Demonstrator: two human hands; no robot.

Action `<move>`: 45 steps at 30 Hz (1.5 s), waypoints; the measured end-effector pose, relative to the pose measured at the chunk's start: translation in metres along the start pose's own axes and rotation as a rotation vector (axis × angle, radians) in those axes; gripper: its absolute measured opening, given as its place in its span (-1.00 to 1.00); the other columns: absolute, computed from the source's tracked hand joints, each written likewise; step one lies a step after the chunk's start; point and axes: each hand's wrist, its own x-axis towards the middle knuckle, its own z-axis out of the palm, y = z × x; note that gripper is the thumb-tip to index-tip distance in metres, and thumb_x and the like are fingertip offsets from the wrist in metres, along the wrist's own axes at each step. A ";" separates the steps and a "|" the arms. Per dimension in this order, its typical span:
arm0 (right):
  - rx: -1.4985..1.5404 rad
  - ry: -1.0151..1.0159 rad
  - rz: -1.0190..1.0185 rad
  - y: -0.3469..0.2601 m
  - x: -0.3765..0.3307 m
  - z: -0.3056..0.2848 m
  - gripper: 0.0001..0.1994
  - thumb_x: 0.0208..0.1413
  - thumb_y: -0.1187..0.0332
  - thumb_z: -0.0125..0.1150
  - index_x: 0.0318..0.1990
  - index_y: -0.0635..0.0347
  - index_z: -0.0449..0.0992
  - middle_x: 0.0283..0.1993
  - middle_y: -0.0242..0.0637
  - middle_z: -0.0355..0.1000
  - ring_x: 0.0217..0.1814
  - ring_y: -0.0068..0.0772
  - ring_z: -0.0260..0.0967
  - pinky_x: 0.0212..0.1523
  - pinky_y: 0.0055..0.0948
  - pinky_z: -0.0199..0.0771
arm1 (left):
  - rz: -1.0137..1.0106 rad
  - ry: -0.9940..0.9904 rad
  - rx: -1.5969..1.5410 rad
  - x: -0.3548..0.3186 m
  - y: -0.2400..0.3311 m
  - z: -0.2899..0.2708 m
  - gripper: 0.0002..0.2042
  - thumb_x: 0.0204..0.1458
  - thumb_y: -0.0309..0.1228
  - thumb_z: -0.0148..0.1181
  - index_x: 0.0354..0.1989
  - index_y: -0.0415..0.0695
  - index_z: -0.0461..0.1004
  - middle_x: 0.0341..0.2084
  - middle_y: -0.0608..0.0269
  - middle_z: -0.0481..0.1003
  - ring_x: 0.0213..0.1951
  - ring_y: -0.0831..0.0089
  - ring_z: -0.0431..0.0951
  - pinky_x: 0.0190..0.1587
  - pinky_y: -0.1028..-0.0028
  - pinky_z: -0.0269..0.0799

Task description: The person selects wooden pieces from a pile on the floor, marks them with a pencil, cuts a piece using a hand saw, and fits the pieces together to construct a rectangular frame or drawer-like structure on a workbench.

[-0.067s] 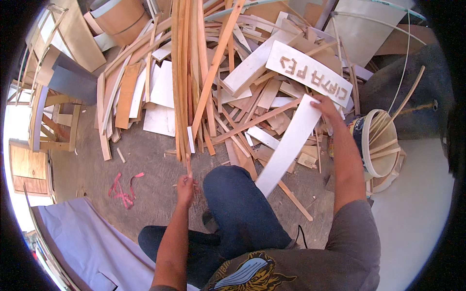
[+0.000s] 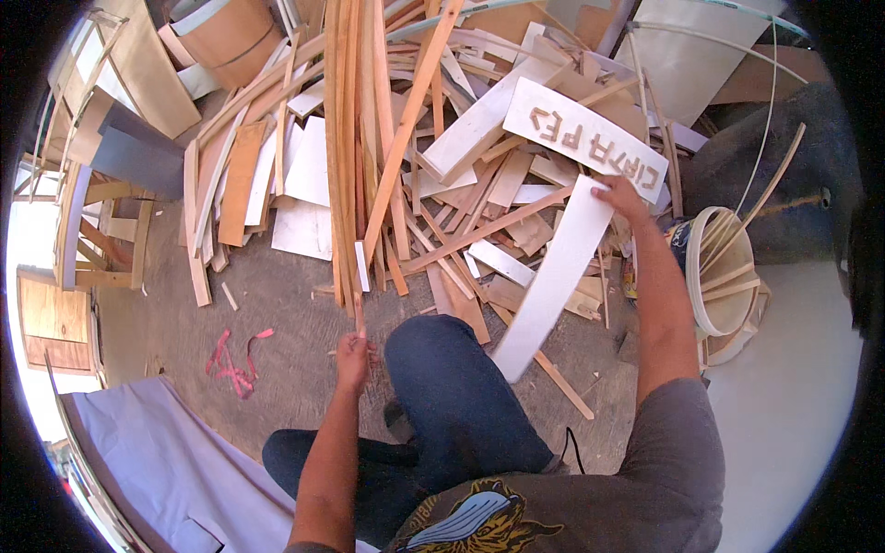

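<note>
**Inspector:** Report the hands.

**Assistant:** The left hand (image 2: 351,351) is closed around the near end of a thin wooden strip (image 2: 358,304) that runs up into the scrap pile (image 2: 433,175). The right hand (image 2: 619,196) grips the far end of a long white board (image 2: 553,281), fingers wrapped over its top edge; the board slants down toward the person's knee (image 2: 442,369).

**Inspector:** Change against a moment ago?

**Assistant:** Slight. The white board's upper end sits a little nearer the lettered white panel (image 2: 590,138), and the right hand has shifted with it. The left hand and strip hold the same place. I judge the board to be mid-lift and not yet free of the pile.

**Inspector:** Edges and room?

**Assistant:** The board's upper end lies just beside the lettered panel and over loose offcuts. A white bucket (image 2: 714,267) holding sticks stands near the right forearm. Bare concrete floor (image 2: 277,313) opens to the left front, with only a red scrap (image 2: 235,359) on it. A pale sheet (image 2: 157,442) covers the lower left.
</note>
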 end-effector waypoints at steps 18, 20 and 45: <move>-0.596 0.096 -0.377 -0.103 -0.040 0.285 -0.69 0.16 0.32 0.12 0.05 0.05 0.56 0.20 -0.05 0.40 0.36 -0.05 0.26 0.23 0.10 0.34 | -0.104 0.056 -0.016 -0.023 -0.002 -0.004 -0.77 0.33 -0.19 0.08 -0.10 -0.10 0.33 -0.41 0.21 0.51 -0.52 0.43 0.51 -0.48 0.40 0.45; -0.635 0.067 -0.341 -0.106 -0.047 0.298 -0.71 0.16 0.37 0.08 0.02 0.05 0.57 0.25 -0.05 0.38 0.40 -0.09 0.23 0.26 0.09 0.31 | -0.124 0.086 0.007 -0.028 0.000 -0.007 -0.78 0.33 -0.20 0.08 -0.10 -0.09 0.34 -0.41 0.22 0.51 -0.53 0.43 0.51 -0.48 0.41 0.45; -0.045 -0.171 -0.369 -0.188 -0.117 0.291 -0.54 0.24 -0.06 0.15 0.04 0.13 0.40 -0.18 -0.04 0.49 -0.10 0.10 0.48 -0.09 0.01 0.46 | -0.007 0.127 -0.104 -0.025 -0.023 -0.012 -0.75 0.30 -0.14 0.14 -0.23 -0.05 0.32 -0.54 0.38 0.33 -0.60 0.55 0.36 -0.56 0.49 0.37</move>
